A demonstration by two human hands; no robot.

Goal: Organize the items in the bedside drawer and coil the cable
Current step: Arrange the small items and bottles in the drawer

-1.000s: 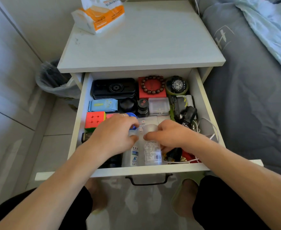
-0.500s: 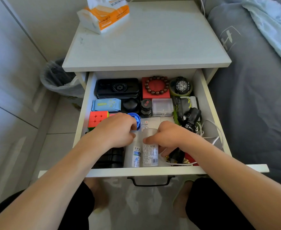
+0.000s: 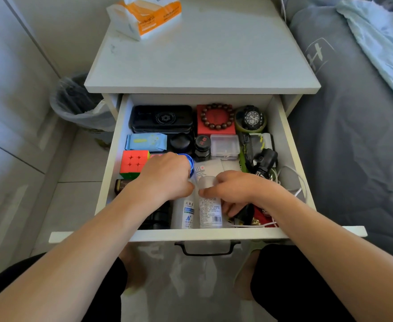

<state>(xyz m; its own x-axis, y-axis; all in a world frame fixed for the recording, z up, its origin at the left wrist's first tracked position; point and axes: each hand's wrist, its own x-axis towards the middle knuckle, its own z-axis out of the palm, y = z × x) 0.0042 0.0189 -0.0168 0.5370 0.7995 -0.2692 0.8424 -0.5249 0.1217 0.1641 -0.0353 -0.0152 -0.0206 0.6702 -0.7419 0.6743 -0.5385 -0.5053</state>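
Note:
The open bedside drawer [image 3: 290, 145] is packed with small items. Two clear plastic bottles lie side by side at its front middle. My left hand [image 3: 165, 180] is closed on the left bottle [image 3: 186, 214]. My right hand [image 3: 235, 191] grips the right bottle [image 3: 210, 212] near its cap. A white cable [image 3: 295, 182] lies loose at the drawer's right side, part of it running under my right wrist. Behind my hands sit a colour cube [image 3: 134, 162], a blue round tin [image 3: 189, 162], a black case [image 3: 161, 118], a bead bracelet on a red box [image 3: 216, 117] and a watch [image 3: 251, 118].
A tissue pack [image 3: 149, 16] lies on the nightstand top [image 3: 202, 63]. A lined waste bin [image 3: 79, 105] stands on the floor to the left. The bed with grey cover [image 3: 353, 126] borders the right. The drawer handle [image 3: 207, 248] is above my knees.
Both hands stay on the two bottles, which have shifted slightly toward the drawer's front. My head has moved, so the view has slid a little.

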